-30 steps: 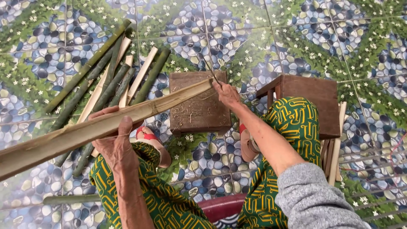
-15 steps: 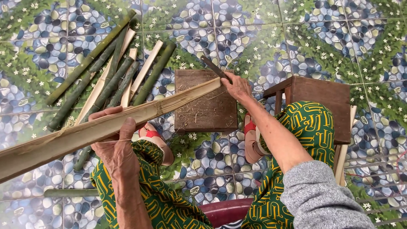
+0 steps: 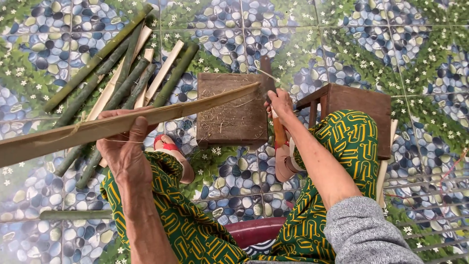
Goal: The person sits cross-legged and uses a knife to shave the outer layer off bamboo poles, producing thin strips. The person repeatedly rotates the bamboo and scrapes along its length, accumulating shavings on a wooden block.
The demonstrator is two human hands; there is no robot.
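The floor [image 3: 371,44] is tiled in a pattern of blue and grey pebbles, green leaves and small white flowers. On it, at far left, lies a pile of bamboo [image 3: 117,73]: green poles and pale split strips, fanned out side by side, with 1 green pole [image 3: 73,215] lying apart at near left. A long split strip [image 3: 122,124] runs from the left edge up to the right, its far tip over the top of a dark wooden block [image 3: 234,112] at the centre. The block's top is scattered with thin fibres. Right of the block stands a brown wooden stool [image 3: 361,105], partly under the person's right knee.

The person sits with both legs in green and yellow patterned cloth and wears red sandals [image 3: 171,149]; the right arm has a grey sleeve. The left hand [image 3: 124,146] is closed around the strip near its middle, thumb over the top, holding it off the floor. The right hand [image 3: 281,105] is closed on the handle of a dark blade [image 3: 267,78], just beside the strip's tip at the block's right edge. The blade points away from the person.
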